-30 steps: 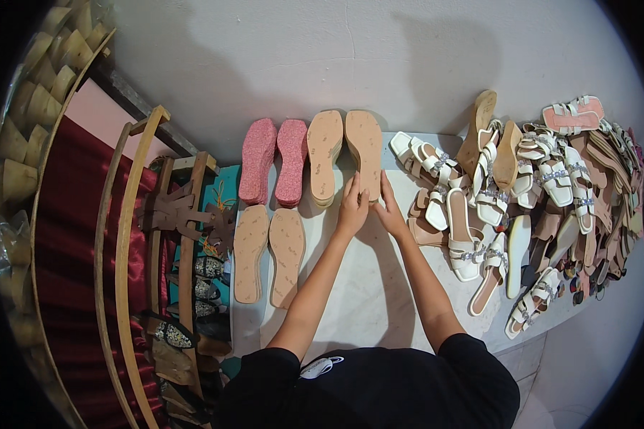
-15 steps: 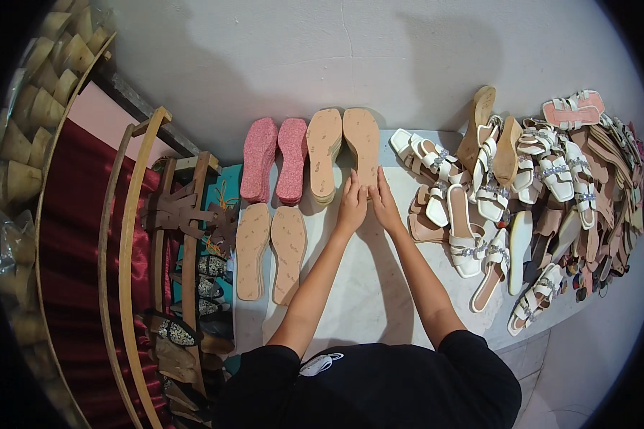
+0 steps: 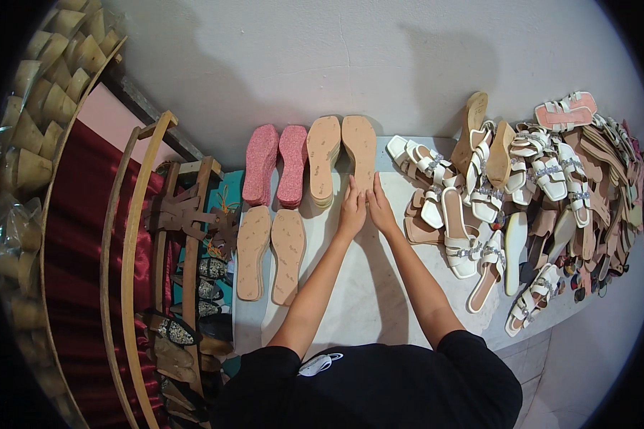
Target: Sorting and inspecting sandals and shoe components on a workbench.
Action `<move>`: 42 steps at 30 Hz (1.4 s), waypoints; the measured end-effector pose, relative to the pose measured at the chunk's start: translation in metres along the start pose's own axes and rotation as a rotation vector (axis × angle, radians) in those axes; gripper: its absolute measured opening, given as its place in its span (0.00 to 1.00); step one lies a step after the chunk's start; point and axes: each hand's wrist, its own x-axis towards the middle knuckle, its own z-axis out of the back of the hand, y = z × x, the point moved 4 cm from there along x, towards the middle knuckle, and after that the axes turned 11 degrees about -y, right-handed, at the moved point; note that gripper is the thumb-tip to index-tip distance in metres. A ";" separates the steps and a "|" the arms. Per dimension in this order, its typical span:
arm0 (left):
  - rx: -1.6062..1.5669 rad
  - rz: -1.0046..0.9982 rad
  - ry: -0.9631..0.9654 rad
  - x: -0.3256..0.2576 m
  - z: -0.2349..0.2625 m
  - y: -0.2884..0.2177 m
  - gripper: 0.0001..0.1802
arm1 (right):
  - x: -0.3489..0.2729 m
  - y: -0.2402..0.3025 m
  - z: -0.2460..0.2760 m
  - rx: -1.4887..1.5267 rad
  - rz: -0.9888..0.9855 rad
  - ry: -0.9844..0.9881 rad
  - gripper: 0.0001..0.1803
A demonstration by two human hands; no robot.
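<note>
My left hand point(image 3: 352, 209) and my right hand point(image 3: 381, 206) clasp the near end of a tall stack of beige insoles point(image 3: 359, 144) from its two sides. Their fingers are stretched along the edges, with the stack pressed between them; the undersides of the fingers are hidden. Just left of it stands another beige insole stack point(image 3: 323, 154), its layers showing at the side. Farther left are two stacks of speckled pink sole pieces point(image 3: 261, 161). Nearer to me, two lower stacks of beige insoles point(image 3: 253, 254) lie side by side, with small dark prints on top.
White strappy sandals point(image 3: 463, 236) lie heaped to the right, with wooden shoe lasts point(image 3: 471, 129) and a big pile of brown insoles point(image 3: 608, 171). A wooden rack point(image 3: 132, 264) with shoes stands left. The grey wall point(image 3: 322, 64) closes off the table's far side.
The view has shifted slightly, so the whole scene sits a little lower. Both hands stay at the same insole stack, and the stacks keep their places.
</note>
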 end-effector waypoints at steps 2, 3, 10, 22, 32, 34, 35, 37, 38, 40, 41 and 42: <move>0.029 -0.079 -0.046 0.000 0.001 0.003 0.30 | 0.002 -0.001 -0.001 -0.020 0.028 0.004 0.31; 0.029 -0.077 -0.043 -0.001 0.000 0.005 0.30 | 0.001 -0.001 -0.001 -0.041 0.055 0.007 0.31; 0.191 -0.239 -0.139 -0.037 0.007 -0.029 0.25 | -0.023 0.028 0.032 -0.235 0.209 -0.200 0.24; 0.369 -0.480 -0.038 -0.187 -0.013 -0.097 0.16 | -0.219 0.082 0.141 -0.745 0.359 -0.481 0.17; 0.261 -0.574 0.223 -0.256 -0.116 -0.141 0.21 | -0.286 0.076 0.250 -0.931 0.207 -0.633 0.18; 0.288 -0.591 0.261 -0.266 -0.140 -0.148 0.21 | -0.290 0.076 0.275 -0.968 0.183 -0.644 0.18; 0.293 -0.601 0.259 -0.272 -0.152 -0.148 0.21 | -0.292 0.075 0.288 -0.996 0.167 -0.645 0.18; 0.290 -0.617 0.265 -0.277 -0.177 -0.154 0.21 | -0.294 0.070 0.314 -1.022 0.174 -0.666 0.18; 0.298 -0.613 0.268 -0.280 -0.189 -0.156 0.21 | -0.294 0.068 0.327 -1.041 0.186 -0.677 0.18; 0.311 -0.605 0.273 -0.284 -0.210 -0.157 0.21 | -0.293 0.061 0.348 -1.079 0.173 -0.655 0.18; 0.322 -0.610 0.271 -0.286 -0.222 -0.159 0.21 | -0.291 0.057 0.357 -1.115 0.164 -0.630 0.18; 0.331 -0.616 0.272 -0.287 -0.233 -0.162 0.22 | -0.289 0.050 0.367 -1.106 0.161 -0.622 0.18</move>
